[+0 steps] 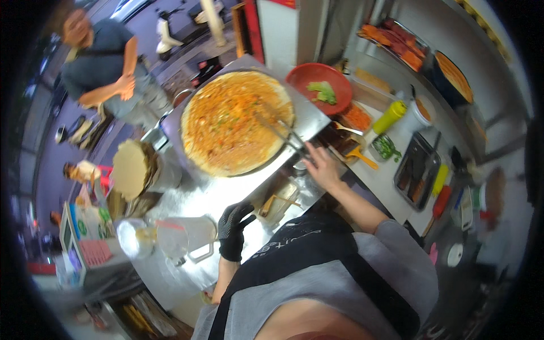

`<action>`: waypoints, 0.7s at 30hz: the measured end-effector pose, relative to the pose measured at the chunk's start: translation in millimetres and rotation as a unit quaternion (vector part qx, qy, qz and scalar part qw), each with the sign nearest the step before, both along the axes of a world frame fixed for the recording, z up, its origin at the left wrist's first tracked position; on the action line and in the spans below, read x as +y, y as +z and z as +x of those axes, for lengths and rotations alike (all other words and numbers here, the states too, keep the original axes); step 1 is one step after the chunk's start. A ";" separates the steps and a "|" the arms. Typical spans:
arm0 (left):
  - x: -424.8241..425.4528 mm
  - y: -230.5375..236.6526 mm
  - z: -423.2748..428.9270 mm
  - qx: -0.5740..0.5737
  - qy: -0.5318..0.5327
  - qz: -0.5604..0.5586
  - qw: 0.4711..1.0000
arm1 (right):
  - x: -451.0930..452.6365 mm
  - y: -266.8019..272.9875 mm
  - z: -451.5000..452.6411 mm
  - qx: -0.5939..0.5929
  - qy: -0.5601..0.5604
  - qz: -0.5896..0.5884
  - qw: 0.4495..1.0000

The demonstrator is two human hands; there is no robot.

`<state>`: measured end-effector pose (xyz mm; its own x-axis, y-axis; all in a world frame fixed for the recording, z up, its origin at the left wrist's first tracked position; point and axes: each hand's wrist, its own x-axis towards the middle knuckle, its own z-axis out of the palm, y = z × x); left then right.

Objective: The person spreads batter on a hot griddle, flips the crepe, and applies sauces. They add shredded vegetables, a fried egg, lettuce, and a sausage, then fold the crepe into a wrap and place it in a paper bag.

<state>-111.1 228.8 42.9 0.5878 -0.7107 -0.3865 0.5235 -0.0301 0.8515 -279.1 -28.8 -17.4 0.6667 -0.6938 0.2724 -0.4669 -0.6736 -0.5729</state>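
A large round crepe [229,127], spread with orange-brown sauce and dotted with bits of green, covers the round griddle in front of me. My right hand [322,165] grips metal tongs [294,138] at the near right of the griddle. The tongs' arms reach over the crepe, their tips at its right half; whether they pinch anything is unclear. My left hand [233,229], in a black knit glove, hovers over the steel counter [182,197] with thumb and fingers apart and nothing in it. Beside it stands a clear plastic pitcher [187,236].
A stack of flat crepes [129,168] stands left. On the right are a red bowl [297,80] with lettuce, a yellow squeeze bottle [390,117], chopped greens [384,146], a sauce brush [361,156] and a black tray [418,170]. Beyond the counter stands a person [106,68].
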 end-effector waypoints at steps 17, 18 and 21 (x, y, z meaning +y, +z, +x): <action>-359.1 70.1 -154.6 -0.052 -0.443 -0.079 0.891 | -224.5 247.6 -345.9 0.022 -0.390 -0.066 0.918; -397.8 77.7 -178.5 -0.062 -0.451 -0.111 0.884 | -239.8 276.2 -373.2 0.084 -0.386 -0.038 0.918; -517.8 99.2 -256.1 -0.083 -0.503 -0.130 0.850 | -283.5 338.5 -451.9 0.295 -0.345 -0.081 0.887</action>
<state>-367.2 -289.0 142.2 -0.3372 -0.9349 -0.1104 0.2167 -0.1912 0.9573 -731.0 -312.4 321.1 0.1575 -0.9759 0.1513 -0.9868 -0.1614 -0.0138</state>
